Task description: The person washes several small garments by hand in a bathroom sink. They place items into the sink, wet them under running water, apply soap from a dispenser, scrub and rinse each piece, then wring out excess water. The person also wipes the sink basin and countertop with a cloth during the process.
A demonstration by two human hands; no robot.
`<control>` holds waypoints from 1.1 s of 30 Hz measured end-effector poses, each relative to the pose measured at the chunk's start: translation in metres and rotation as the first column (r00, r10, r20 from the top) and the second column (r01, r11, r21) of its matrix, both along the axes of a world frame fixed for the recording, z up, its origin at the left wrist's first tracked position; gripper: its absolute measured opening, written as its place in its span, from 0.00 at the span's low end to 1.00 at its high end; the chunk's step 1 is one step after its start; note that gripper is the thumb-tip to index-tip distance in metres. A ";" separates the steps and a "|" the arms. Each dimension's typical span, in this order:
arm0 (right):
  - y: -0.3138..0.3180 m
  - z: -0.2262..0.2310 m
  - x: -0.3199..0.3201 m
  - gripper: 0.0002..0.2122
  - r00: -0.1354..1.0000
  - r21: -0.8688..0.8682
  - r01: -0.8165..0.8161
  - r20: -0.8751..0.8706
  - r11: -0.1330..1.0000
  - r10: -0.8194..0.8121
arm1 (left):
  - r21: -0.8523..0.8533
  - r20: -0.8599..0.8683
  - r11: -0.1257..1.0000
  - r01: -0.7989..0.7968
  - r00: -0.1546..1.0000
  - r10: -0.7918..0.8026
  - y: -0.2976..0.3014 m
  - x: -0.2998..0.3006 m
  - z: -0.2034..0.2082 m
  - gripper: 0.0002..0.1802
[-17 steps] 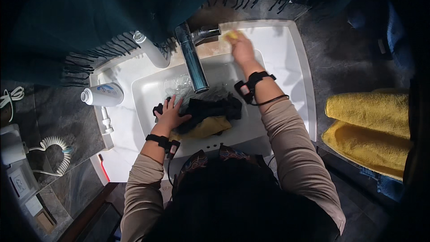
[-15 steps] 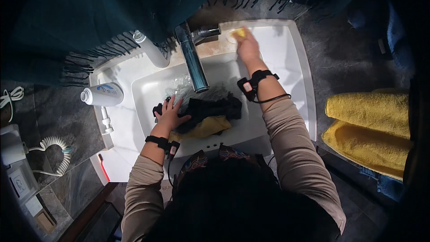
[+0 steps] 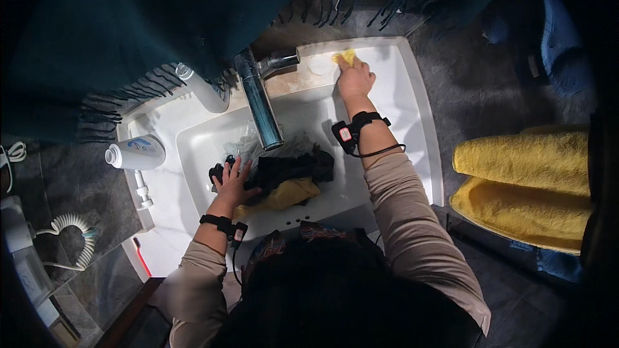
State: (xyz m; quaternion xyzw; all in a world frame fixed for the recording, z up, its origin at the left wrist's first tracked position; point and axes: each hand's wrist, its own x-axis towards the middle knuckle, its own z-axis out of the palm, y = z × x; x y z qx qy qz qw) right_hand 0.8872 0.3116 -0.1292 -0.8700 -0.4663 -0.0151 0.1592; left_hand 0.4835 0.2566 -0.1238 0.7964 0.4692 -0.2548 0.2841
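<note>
A white sink (image 3: pixel 193 148) lies below me with a chrome tap (image 3: pixel 260 103) reaching over the basin. My left hand (image 3: pixel 233 179) presses flat on a pile of black cloth (image 3: pixel 290 169) and yellow cloth (image 3: pixel 285 195) in the basin, fingers spread. My right hand (image 3: pixel 354 77) stretches to the back rim of the sink, fingers closed over a small yellow lump (image 3: pixel 345 57), apparently a sponge or soap. Both wrists carry black bands.
A white lying bottle (image 3: pixel 137 153) and a white pump tube (image 3: pixel 201 89) sit on the sink's left ledge. A dark teal fringed cloth (image 3: pixel 129 32) hangs above. Folded yellow towels (image 3: pixel 525 187) lie at the right. A coiled white cord (image 3: pixel 68 235) rests at the left.
My right hand has reached farther back along the rim onto the yellow lump. The left hand has stayed on the cloths.
</note>
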 end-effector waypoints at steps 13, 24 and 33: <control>-0.017 -0.001 0.083 0.13 0.993 -0.076 0.113 -0.029 0.991 -0.115 | -0.052 -0.053 0.999 -0.003 0.999 0.000 0.004 0.010 0.000 0.49; 0.011 -0.070 0.028 0.05 0.769 0.747 -0.230 -0.254 0.624 0.587 | -0.075 -0.105 0.997 -0.010 0.994 0.002 0.009 0.016 -0.010 0.55; -0.032 -0.012 0.151 0.12 0.943 0.115 0.190 0.256 0.975 -0.214 | -0.081 -0.121 0.997 -0.004 0.993 -0.006 0.009 0.018 -0.010 0.55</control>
